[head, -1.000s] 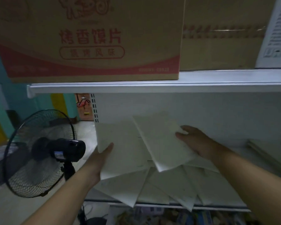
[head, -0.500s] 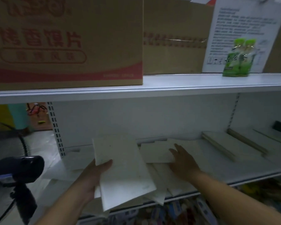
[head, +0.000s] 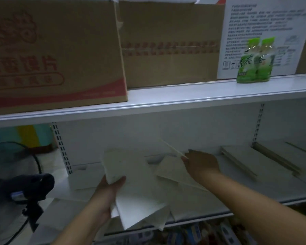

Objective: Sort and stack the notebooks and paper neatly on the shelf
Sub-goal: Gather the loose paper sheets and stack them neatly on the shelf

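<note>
Your left hand [head: 111, 193] is clamped on the gathered sheets [head: 131, 174], thumb across the top face and fingers underneath, so the bundle is carried at the front of the shelf [head: 272, 190] and serves as the pile you are building. Your right hand [head: 201, 165] appears to have its fingertips pinched on the near corner of a tilted sheet [head: 174, 149], which stands edge-up above the loose papers [head: 173, 174]. Lifting it by the corner looks like the way to free it from the overlapping ones beneath. Those loose papers lie fanned at odd angles across the middle of the shelf, some poking past its front edge. To the right, well apart from the scatter, tidy stacks [head: 245, 161] lie flat and squared, probably where the bundle belongs. I judge the sorting partway done. The tilted sheet next wants laying onto the bundle, edges matched.
</note>
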A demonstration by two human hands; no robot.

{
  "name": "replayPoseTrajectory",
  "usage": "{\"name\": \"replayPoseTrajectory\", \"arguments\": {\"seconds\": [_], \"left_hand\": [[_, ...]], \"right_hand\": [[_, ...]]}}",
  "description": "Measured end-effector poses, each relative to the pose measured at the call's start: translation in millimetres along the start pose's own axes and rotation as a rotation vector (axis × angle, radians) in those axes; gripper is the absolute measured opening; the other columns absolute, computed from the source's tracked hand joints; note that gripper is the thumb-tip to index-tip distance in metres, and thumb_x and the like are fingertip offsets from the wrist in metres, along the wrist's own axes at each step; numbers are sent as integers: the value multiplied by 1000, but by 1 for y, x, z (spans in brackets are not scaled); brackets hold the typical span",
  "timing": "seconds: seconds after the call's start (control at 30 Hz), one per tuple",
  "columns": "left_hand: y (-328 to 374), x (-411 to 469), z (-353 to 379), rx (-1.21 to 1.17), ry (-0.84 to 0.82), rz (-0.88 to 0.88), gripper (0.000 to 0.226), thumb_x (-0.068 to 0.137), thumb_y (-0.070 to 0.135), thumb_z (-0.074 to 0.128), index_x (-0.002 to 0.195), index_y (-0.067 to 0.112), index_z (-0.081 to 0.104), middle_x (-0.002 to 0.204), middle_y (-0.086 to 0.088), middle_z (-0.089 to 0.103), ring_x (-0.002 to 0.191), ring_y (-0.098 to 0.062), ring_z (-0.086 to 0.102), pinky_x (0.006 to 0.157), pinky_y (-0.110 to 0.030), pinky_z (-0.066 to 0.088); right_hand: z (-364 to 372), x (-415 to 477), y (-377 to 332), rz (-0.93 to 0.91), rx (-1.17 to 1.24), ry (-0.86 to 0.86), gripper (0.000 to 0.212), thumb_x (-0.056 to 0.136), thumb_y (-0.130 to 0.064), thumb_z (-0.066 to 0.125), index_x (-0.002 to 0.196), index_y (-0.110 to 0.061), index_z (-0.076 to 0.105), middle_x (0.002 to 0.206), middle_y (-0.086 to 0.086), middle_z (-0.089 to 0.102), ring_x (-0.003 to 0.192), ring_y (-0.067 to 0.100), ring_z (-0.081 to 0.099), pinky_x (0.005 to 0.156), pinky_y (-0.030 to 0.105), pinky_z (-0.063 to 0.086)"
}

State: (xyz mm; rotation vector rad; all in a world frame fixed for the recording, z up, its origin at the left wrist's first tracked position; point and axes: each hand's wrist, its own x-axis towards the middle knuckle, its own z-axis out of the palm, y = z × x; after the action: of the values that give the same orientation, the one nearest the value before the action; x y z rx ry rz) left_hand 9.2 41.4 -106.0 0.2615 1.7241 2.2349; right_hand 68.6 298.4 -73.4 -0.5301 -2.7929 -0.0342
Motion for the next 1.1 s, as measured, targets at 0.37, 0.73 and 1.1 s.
{"name": "replayPoseTrajectory", "arguments": {"seconds": [0.37,0.73,1.1], "left_hand": [[-52,1,220,-227,-48,32,30,88,1,57,118,7,57,96,-15,70,77,-23,72,61,-30,57],[-117,-9,382,-77,-523,-511,48,76,32,64,114,2,64,105,-24,69,96,-39,67,93,-49,50],[-185,39,545,-50,-630,-580,50,87,43,60,123,10,57,114,-16,67,97,-33,68,86,-49,54]], "right_hand": [[-27,-82,69,-222,226,-114,97,68,-69,3,141,-12,32,148,15,30,137,28,26,106,41,28],[-28,-139,320,722,1380,-258,29,94,-19,55,115,0,60,97,14,73,81,26,71,67,33,54],[-19,-122,448,941,1162,47,22,96,-14,51,111,-1,61,94,16,72,82,33,69,65,32,53]]}}
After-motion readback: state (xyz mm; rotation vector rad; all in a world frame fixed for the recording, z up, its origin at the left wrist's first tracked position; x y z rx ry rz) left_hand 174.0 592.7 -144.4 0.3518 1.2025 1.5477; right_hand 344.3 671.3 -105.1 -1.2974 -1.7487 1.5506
